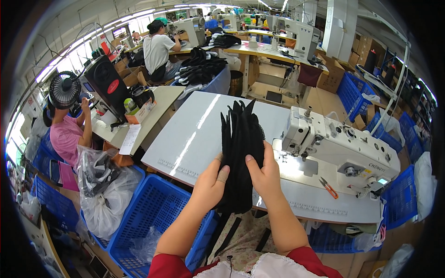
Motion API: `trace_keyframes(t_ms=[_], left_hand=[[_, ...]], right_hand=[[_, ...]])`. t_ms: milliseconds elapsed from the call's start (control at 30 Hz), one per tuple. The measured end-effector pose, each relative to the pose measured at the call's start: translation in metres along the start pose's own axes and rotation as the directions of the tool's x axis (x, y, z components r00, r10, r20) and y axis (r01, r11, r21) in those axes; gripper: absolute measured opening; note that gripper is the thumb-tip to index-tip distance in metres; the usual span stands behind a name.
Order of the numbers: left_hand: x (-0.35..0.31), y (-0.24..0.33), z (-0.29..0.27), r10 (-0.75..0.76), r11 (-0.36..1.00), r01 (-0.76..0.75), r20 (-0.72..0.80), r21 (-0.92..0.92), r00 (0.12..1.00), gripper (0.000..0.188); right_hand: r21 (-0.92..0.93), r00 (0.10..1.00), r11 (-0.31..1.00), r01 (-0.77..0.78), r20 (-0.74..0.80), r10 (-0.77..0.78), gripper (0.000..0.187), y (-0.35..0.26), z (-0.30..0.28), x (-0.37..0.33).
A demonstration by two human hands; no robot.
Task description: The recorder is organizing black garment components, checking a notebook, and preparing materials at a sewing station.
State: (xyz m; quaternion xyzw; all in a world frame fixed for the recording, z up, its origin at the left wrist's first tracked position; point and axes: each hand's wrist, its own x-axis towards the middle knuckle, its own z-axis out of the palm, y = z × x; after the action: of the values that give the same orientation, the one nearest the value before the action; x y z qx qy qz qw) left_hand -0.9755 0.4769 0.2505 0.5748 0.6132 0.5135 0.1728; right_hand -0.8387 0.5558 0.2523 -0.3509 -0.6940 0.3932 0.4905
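My left hand (pixel 211 183) and my right hand (pixel 265 172) both grip a thick stack of black fabric pieces (pixel 240 148), held upright over the front edge of the grey sewing table (pixel 194 134). The left thumb wears a bandage and presses on the stack's left side. My right thumb lies across its middle. The pointed upper ends of the pieces fan out above my hands. A white sewing machine (pixel 338 146) stands just right of the stack.
Orange-handled snips (pixel 329 187) lie on the table under the machine. A blue crate (pixel 148 217) and a plastic bag of dark pieces (pixel 99 185) sit at my left. Two people work at tables to the left and beyond, near a fan (pixel 64 89).
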Motion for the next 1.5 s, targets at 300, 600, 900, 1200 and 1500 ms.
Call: trace_keyframes(t_ms=[300, 600, 900, 1200, 1500], left_hand=[[0.001, -0.006, -0.004, -0.079, 0.987, 0.077, -0.011, -0.142, 0.997, 0.038], [-0.003, -0.001, -0.004, -0.072, 0.980, 0.078, 0.039, -0.185, 0.997, 0.039], [-0.004, -0.001, -0.005, -0.189, 0.904, 0.188, 0.036, -0.384, 0.981, 0.042], [-0.004, 0.000, -0.007, -0.195, 0.898, 0.191, 0.031, -0.397, 0.980, 0.042], [-0.007, 0.006, -0.009, -0.139, 0.935, 0.118, -0.039, -0.335, 0.990, 0.041]], right_hand=[[-0.026, 0.996, 0.997, 0.071, -0.043, -0.072, 0.064, 0.005, 0.000, 0.003], [-0.165, 0.986, 0.976, 0.145, -0.062, -0.157, 0.066, -0.009, -0.004, 0.000], [0.108, 0.995, 0.990, 0.096, -0.046, -0.092, 0.059, 0.013, -0.004, 0.004], [0.220, 0.996, 0.972, 0.079, -0.051, -0.069, 0.057, 0.013, -0.003, 0.002], [0.361, 1.000, 0.933, -0.007, -0.008, 0.010, 0.055, 0.006, -0.003, 0.000]])
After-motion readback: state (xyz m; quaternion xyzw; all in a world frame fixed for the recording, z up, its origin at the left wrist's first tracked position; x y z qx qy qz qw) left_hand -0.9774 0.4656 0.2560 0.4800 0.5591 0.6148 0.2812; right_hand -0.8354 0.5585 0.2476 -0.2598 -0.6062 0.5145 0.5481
